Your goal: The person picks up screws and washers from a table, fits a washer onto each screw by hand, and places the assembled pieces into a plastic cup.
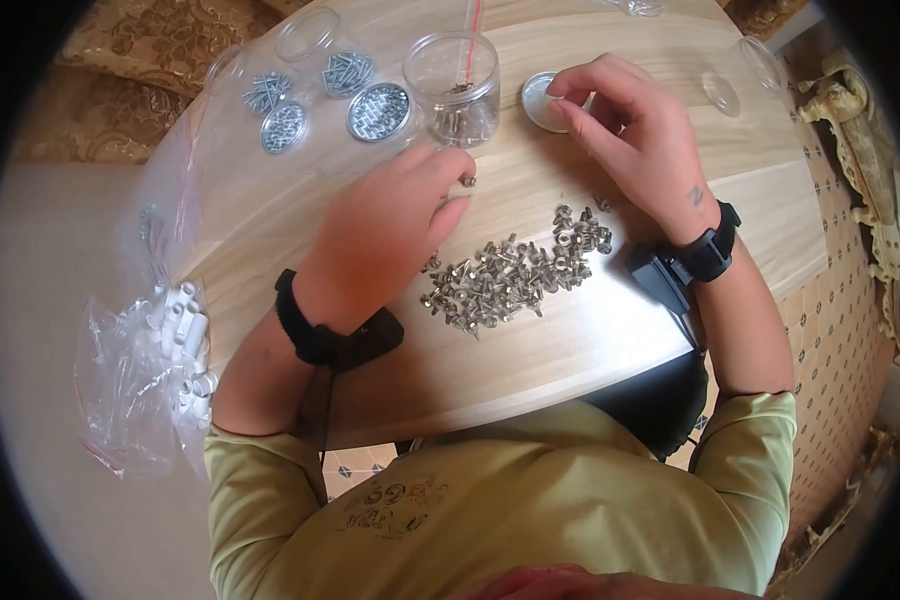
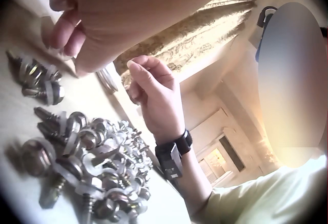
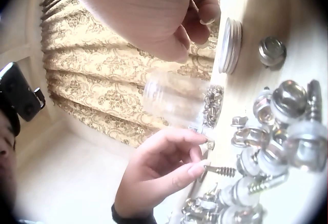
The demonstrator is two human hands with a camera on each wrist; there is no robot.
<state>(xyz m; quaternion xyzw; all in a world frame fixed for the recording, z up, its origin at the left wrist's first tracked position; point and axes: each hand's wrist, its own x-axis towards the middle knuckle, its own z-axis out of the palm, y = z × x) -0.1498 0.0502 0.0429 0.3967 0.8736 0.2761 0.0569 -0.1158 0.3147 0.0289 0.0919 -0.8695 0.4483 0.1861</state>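
A pile of hex-head screws (image 1: 510, 280) with pale washers lies on the table in front of the person. The left hand (image 1: 385, 230) is left of the pile and below the clear jar (image 1: 451, 75), which has some screws in its bottom. Its thumb and forefinger pinch a small screw (image 1: 468, 182); the right wrist view shows this left hand (image 3: 161, 170) from the side. Over a round metal-rimmed lid (image 1: 540, 103), the right hand (image 1: 635, 130) hovers with loosely curled fingers and nothing visible between them. In the right wrist view, its fingertips (image 3: 207, 21) are beside the lid (image 3: 230, 46).
Two open jars on their sides spill silvery screws (image 1: 348, 73) at the back left, beside a lid filled with small metal pieces (image 1: 379, 111). White plastic fittings (image 1: 180, 325) and a clear bag (image 1: 120, 380) are at the left. A clear disc (image 1: 720, 93) lies at the far right.
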